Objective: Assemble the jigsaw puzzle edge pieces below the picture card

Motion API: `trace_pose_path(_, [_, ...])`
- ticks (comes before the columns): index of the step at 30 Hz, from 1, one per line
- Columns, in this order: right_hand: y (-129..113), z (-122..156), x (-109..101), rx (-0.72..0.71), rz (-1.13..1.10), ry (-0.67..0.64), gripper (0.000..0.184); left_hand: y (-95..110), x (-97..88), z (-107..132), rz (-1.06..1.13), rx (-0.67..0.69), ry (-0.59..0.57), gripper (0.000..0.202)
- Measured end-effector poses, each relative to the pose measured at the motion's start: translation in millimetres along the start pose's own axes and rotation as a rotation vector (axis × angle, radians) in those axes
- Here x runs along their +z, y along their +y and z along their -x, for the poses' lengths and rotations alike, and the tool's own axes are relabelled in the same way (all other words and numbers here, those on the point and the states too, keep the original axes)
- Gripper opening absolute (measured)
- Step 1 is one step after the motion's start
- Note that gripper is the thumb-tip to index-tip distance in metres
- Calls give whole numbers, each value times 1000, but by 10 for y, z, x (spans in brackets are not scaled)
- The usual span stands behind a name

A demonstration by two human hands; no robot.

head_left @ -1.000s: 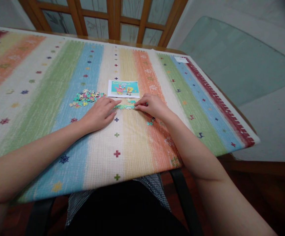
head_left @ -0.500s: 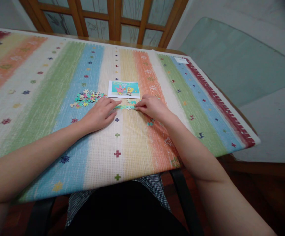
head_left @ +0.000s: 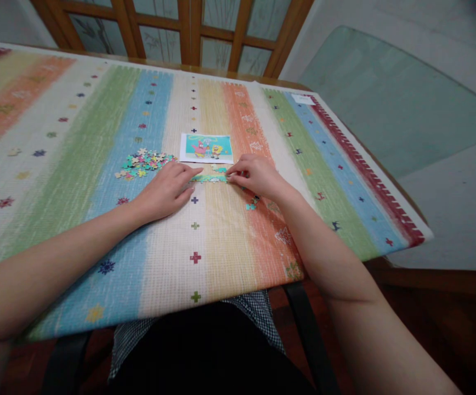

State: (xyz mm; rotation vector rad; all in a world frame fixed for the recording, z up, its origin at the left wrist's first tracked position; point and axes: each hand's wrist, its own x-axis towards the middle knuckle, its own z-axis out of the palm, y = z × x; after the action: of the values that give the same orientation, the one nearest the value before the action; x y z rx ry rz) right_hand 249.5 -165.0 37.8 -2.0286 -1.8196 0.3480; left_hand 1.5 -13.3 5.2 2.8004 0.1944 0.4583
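The tablecloth (head_left: 172, 258) is matt, coarse-woven cloth, the picture (head_left: 208, 148) smooth paper, the puzzle pieces (head_left: 145, 163) seemingly card, the door frame (head_left: 185, 33) smooth wood

One head-worn camera looks forward and down from above the lap (head_left: 205, 351) across the nearby striped tablecloth (head_left: 172, 263).

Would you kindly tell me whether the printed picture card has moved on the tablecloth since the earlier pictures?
No, the picture card shows no shift: its far edge still lies just below the same small dark cross on the striped tablecloth.
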Motion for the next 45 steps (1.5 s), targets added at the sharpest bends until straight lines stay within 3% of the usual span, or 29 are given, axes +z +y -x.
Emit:
trace_pose_path(6, [18,-19,27,6,-26,19,15,-7,1,4,-15,6,-3,47])
trace_pose_path(12, [186,28,-220,152,-78,325,32,-20,2,8,-21,10,-4,47])
trace_pose_path(19, [363,94,-381,233,-96,402,35,-22,2,7,-30,21,0,46])
trace_pose_path(36, [520,231,-496,431,-34,226,18,-39,18,9,-23,39,20,45])
trace_pose_path(45, [477,212,-452,386,27,149,21,-34,12,4,-27,45,22,45])
